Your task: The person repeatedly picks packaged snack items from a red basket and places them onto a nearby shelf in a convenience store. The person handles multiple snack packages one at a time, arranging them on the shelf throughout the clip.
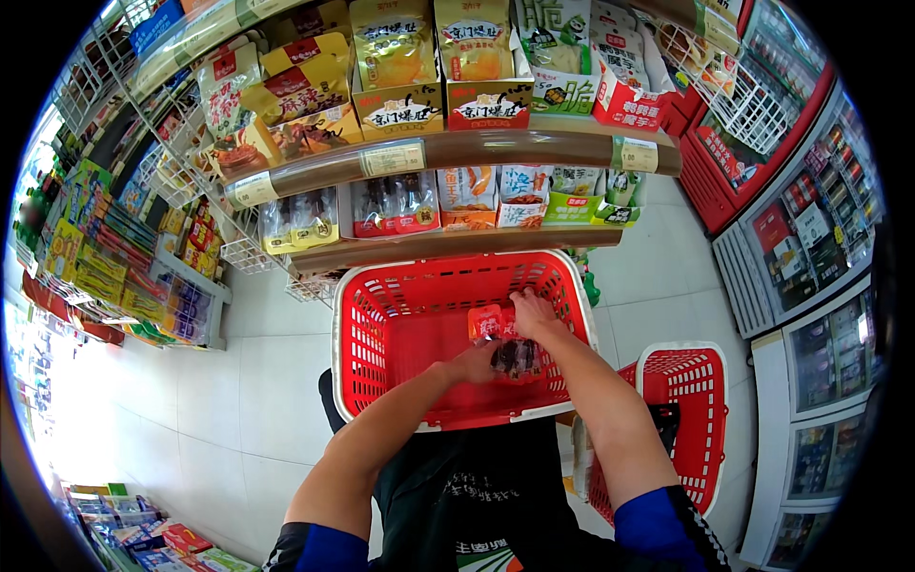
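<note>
A large red plastic shopping basket [429,266] with a white rim stands in front of my body, against the shelf. Both my hands reach down into it. At its right half lie small snack packets [516,361], with clear fronts showing dark pieces and red parts. A red packet top [485,322] shows just above my left hand. My left hand [473,363] grips the near left edge of these packets, its fingers partly hidden. Over their upper right side is my right hand [535,314], fingers curled; whether it grips a packet is hidden.
Shelves ahead hold boxed snack bags [397,50] above a brown shelf edge [493,146] with price tags. A second red basket [704,422] stands on the floor at right. Glass-door fridges [800,229] line the right side. A goods rack [129,243] is at left.
</note>
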`<action>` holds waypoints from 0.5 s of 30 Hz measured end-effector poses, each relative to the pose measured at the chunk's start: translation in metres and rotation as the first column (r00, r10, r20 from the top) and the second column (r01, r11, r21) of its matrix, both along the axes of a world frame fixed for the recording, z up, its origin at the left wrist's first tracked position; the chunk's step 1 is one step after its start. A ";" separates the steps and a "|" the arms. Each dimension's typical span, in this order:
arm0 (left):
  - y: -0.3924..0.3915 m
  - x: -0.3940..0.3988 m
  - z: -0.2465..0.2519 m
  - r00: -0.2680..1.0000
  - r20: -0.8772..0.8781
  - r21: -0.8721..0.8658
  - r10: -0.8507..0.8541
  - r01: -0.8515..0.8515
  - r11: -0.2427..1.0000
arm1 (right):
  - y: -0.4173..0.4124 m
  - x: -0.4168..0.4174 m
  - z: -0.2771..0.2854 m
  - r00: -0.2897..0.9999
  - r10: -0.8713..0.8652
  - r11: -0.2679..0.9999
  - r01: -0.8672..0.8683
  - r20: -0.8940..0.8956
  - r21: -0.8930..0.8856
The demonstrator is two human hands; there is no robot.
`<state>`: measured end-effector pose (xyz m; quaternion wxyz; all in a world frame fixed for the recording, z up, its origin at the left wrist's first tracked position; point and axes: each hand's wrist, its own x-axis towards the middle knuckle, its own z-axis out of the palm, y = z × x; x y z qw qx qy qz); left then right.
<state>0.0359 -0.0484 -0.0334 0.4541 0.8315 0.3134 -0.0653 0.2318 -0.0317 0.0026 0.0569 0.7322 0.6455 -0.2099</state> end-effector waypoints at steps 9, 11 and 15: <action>-0.011 -0.003 0.014 0.894 -0.372 0.073 -0.251 0.298 0.952 | -0.021 -0.022 0.005 0.958 0.287 0.951 -0.285 -0.003 -0.123; -0.012 0.000 0.019 0.873 -0.397 0.059 -0.284 0.334 0.941 | -0.024 -0.016 -0.009 0.956 0.290 0.952 -0.292 -0.030 -0.090; -0.011 -0.004 0.005 0.888 -0.375 0.086 -0.266 0.319 0.944 | -0.023 -0.010 -0.017 0.912 0.404 0.905 -0.389 0.066 -0.174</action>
